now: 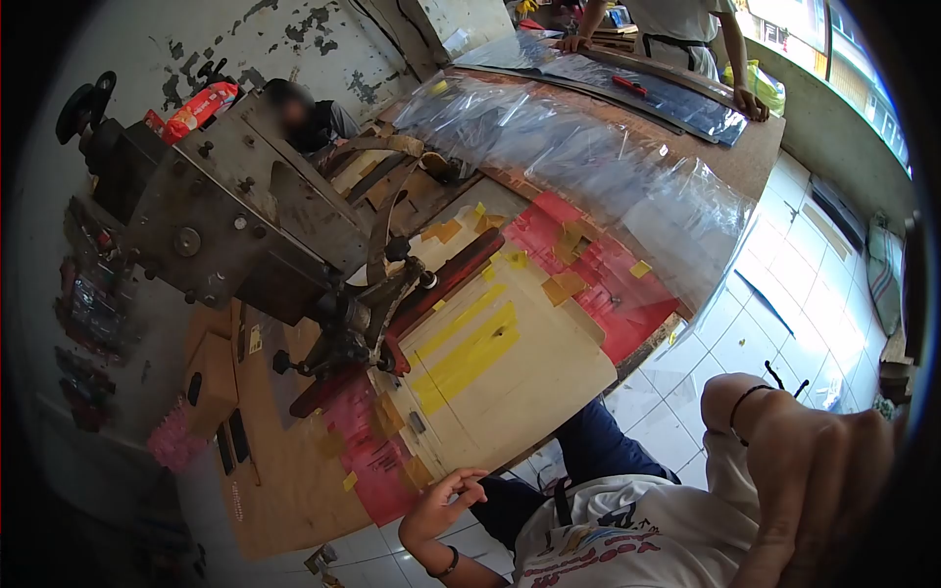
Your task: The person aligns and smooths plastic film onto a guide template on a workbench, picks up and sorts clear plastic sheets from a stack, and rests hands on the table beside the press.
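My left hand (446,505) is beside the front edge of a cream board (549,363), its fingers loosely bent and a little apart, with nothing in them. Raised close to the camera at the right, my right hand (823,470) has its fingers bent and together; their tips and anything they hold are hidden. Yellow tape strips (466,358) lie on the board, and red sheets (613,284) flank it. Over the board's far left part stands a metal machine (245,216) with a long red-edged bar (446,284).
Clear plastic sheets (549,132) cover the table beyond. A co-worker (686,39) leans on the far end by a red object (629,86). Another person (333,122) is behind the machine. A cardboard box (211,382) stands at the left.
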A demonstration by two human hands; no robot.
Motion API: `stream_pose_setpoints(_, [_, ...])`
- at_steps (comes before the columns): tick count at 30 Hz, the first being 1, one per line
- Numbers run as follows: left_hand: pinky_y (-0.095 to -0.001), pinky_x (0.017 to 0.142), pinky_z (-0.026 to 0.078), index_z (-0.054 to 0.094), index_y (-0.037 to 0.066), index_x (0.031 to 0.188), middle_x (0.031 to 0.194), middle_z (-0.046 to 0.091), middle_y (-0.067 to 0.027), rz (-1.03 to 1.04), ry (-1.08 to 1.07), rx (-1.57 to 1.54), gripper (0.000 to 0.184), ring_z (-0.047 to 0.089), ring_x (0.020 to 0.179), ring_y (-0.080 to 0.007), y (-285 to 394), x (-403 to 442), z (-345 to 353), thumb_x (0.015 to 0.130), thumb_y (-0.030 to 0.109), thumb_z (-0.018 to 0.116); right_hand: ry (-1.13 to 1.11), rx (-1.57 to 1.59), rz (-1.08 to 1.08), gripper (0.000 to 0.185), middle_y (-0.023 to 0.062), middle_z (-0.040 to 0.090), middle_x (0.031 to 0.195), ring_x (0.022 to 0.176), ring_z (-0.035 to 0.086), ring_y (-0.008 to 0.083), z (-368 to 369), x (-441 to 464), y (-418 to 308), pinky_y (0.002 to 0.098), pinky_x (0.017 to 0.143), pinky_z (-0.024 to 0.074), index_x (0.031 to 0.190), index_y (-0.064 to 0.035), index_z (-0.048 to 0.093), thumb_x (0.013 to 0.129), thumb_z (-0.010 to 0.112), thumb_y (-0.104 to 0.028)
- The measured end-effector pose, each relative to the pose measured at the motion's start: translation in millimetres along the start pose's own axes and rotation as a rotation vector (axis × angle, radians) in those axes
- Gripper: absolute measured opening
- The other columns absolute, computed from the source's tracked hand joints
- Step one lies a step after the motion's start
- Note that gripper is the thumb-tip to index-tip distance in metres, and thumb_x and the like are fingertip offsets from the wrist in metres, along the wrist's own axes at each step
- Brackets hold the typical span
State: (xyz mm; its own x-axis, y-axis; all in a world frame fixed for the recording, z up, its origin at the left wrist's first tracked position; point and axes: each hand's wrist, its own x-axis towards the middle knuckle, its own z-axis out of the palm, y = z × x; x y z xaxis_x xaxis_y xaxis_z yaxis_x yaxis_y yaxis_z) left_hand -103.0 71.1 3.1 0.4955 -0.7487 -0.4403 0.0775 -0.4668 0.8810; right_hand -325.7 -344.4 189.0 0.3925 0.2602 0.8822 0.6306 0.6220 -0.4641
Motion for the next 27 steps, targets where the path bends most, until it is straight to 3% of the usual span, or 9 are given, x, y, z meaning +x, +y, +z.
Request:
stream_pose_setpoints(6, [-0.0282,0.096,0.047,0.053,-0.002,0.136,0.103,0.067,-0.0062,0.019,0.013,-0.009,0.041,0.062,0.102,-0.0127,-4.1,-1.4,-0.4,0.104,0.021,0.061,0.027,-0.179,0.185,0.021,0.0251,0.065,0.069,0.077,0.075,0.044,-9.8,31.1,-11.0,0.0523,0.078,0.0654,0.07,0.0096,0.062,0.084,0.056,0.023])
stream_pose_setpoints(12, [-0.028,0.095,0.048,0.053,-0.003,0.136,0.102,0.067,-0.006,0.032,0.031,0.024,0.04,0.063,0.101,-0.0124,1.4,-3.0,3.5,0.105,0.021,0.061,-0.019,-0.041,-0.14,0.025,0.0246,0.066,0.071,0.076,0.075,0.0426,-13.2,35.5,22.2,0.0494,0.074,0.0666,0.068,0.0083,0.062,0.088,0.054,0.021])
stream_pose_setpoints(15, [-0.0276,0.094,0.048,0.054,-0.003,0.136,0.101,0.067,-0.0056,0.036,0.026,-0.003,0.04,0.063,0.099,-0.0122,-2.5,0.0,2.5,0.105,0.021,0.061,0.075,-0.115,0.002,0.026,0.0241,0.069,0.076,0.072,0.075,0.0403,-2.1,1.6,2.9,0.0477,0.069,0.0676,0.067,0.0101,0.064,0.085,0.05,0.025])
stream_pose_setpoints(16, [-0.0274,0.093,0.048,0.054,-0.003,0.135,0.1,0.067,-0.0055,0.028,0.025,-0.021,0.039,0.063,0.099,-0.0121,-3.0,-0.7,2.4,0.105,0.021,0.061,0.11,-0.206,0.188,0.027,0.0237,0.07,0.077,0.07,0.075,0.0398,5.8,-27.8,-24.4,0.0481,0.068,0.0676,0.066,0.0099,0.063,0.084,0.05,0.026])
stream_pose_setpoints(18, [-0.0274,0.093,0.048,0.054,-0.003,0.135,0.1,0.067,-0.0054,0.024,0.022,-0.005,0.039,0.063,0.099,-0.0121,-2.0,-1.0,1.2,0.105,0.021,0.06,0.091,-0.203,0.188,0.028,0.0234,0.07,0.078,0.073,0.075,0.0384,8.0,-29.2,-24.2,0.0479,0.071,0.0673,0.066,0.0089,0.063,0.082,0.05,0.028])
stream_pose_setpoints(27, [-0.0275,0.093,0.048,0.054,-0.003,0.135,0.1,0.068,-0.0053,0.008,0.03,-0.004,0.04,0.063,0.098,-0.0118,0.6,-0.5,2.8,0.105,0.022,0.061,0.014,-0.183,-0.038,0.017,0.0172,0.063,0.077,0.073,0.069,0.0332,3.3,10.0,3.9,0.0513,0.08,0.0595,0.075,0.0029,0.058,0.088,0.05,0.01])
